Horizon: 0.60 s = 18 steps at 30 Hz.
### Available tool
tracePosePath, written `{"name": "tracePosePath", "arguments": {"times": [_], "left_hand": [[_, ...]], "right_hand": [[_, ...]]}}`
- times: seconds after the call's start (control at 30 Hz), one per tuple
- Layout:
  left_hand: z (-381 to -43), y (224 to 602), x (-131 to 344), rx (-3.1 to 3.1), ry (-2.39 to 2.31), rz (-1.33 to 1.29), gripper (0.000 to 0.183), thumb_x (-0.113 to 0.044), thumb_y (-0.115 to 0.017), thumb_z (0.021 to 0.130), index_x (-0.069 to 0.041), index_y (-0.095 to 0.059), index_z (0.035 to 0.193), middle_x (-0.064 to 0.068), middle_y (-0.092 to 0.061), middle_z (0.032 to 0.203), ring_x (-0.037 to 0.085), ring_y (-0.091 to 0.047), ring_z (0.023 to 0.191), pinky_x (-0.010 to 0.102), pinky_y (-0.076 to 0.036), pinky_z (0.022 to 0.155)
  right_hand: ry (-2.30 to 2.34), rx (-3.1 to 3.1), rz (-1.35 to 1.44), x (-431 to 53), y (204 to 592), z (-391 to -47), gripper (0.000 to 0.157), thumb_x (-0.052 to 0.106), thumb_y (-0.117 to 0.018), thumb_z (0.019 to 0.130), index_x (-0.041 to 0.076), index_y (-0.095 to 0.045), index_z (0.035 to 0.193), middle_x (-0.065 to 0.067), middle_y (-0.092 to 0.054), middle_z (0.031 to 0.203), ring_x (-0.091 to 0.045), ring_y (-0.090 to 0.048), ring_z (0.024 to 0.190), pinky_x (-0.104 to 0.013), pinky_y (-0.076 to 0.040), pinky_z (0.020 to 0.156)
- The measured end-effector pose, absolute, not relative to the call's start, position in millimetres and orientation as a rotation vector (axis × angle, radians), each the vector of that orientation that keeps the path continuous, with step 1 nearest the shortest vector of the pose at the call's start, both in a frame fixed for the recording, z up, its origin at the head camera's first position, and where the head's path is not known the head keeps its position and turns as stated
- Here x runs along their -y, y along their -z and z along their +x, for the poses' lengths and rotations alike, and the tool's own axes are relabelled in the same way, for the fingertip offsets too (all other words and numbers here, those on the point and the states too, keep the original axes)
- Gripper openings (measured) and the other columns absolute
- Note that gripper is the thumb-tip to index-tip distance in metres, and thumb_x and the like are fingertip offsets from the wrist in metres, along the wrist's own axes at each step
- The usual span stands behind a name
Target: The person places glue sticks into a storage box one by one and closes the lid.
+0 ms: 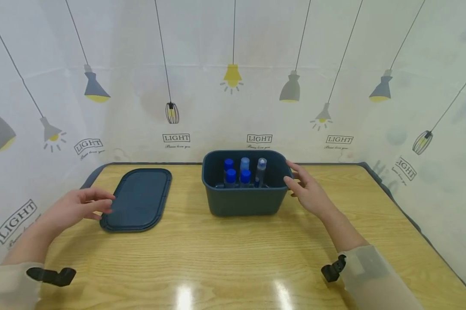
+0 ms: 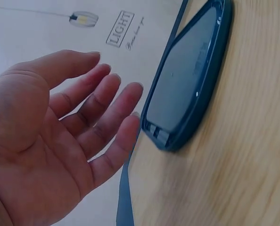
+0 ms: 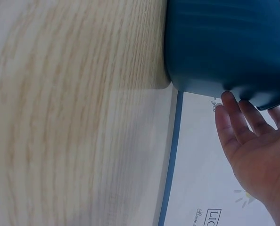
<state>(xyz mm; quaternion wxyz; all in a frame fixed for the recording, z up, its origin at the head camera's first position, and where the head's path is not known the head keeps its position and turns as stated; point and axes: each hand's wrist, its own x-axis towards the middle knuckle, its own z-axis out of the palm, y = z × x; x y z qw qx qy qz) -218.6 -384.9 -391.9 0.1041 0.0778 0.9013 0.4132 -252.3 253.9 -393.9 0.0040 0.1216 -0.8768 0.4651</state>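
Observation:
A dark blue plastic storage bin (image 1: 243, 202) stands on the table, with several clear bottles (image 1: 260, 172) upright inside. Most have blue caps; the one at the right has a clear rounded top. My right hand (image 1: 308, 191) grips the bin's right end, its thumb over the rim. In the right wrist view, fingertips (image 3: 228, 96) touch the outer wall under the rim. To the left lies a flat dark blue lid (image 1: 141, 200). My left hand (image 1: 79, 207) hovers by the lid's left edge, fingers loosely bent with nothing in them, apart from the lid in the left wrist view (image 2: 69, 127).
The wooden table (image 1: 202, 262) has a dark edge along its back and sides. Behind it hangs a pale cloth (image 1: 202, 51) printed with lamps and the word LIGHT. A black strap device sits on each wrist.

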Motion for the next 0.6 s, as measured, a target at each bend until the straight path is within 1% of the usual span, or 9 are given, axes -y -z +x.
{"name": "tracePosePath", "arguments": {"times": [0.17,0.3,0.37,0.47,0.6], "left_hand": [[-218.2,399.4,399.8,-2.635,-1.196,0.171,0.050,-0.031,-0.061,0.115,0.007,-0.055,0.146,0.023,-0.070,0.134,0.013,-0.077,0.104,0.034,-0.064,0.085],[-219.9,406.0,410.4,-2.619,-1.170,0.154,0.050,-0.026,-0.060,0.115,0.009,-0.051,0.148,0.021,-0.071,0.126,0.019,-0.075,0.100,0.035,-0.065,0.084],[-221.0,408.6,414.1,-2.605,-1.160,0.138,0.050,-0.024,-0.062,0.114,0.009,-0.050,0.150,0.020,-0.071,0.121,0.020,-0.075,0.097,0.035,-0.065,0.084],[-222.7,412.2,417.1,-2.573,-1.149,0.110,0.052,-0.019,-0.064,0.112,0.007,-0.049,0.155,0.019,-0.071,0.119,0.021,-0.074,0.097,0.035,-0.066,0.084],[-224.5,416.1,417.8,-2.544,-1.122,0.061,0.056,-0.020,-0.065,0.111,0.006,-0.048,0.158,0.018,-0.071,0.123,0.020,-0.074,0.099,0.033,-0.066,0.085]], "right_hand": [[-1.470,2.734,0.378,-253.5,394.8,-253.6,0.067,0.042,-0.051,0.118,0.024,-0.027,0.177,-0.027,-0.048,0.166,-0.042,-0.065,0.130,-0.045,-0.058,0.100],[-1.494,2.724,0.376,-252.0,394.7,-254.0,0.066,0.041,-0.052,0.118,0.023,-0.028,0.176,-0.027,-0.049,0.165,-0.042,-0.065,0.130,-0.045,-0.059,0.100],[-1.496,2.729,0.378,-251.9,394.2,-253.3,0.067,0.042,-0.051,0.118,0.023,-0.026,0.177,-0.028,-0.049,0.165,-0.042,-0.065,0.130,-0.046,-0.059,0.101],[-1.505,2.729,0.371,-252.0,393.7,-252.4,0.066,0.042,-0.051,0.118,0.024,-0.026,0.177,-0.028,-0.049,0.164,-0.042,-0.064,0.131,-0.049,-0.059,0.102],[-1.512,2.720,0.373,-251.8,393.3,-251.3,0.067,0.041,-0.052,0.118,0.023,-0.027,0.177,-0.028,-0.050,0.163,-0.042,-0.065,0.130,-0.050,-0.059,0.103]]}}
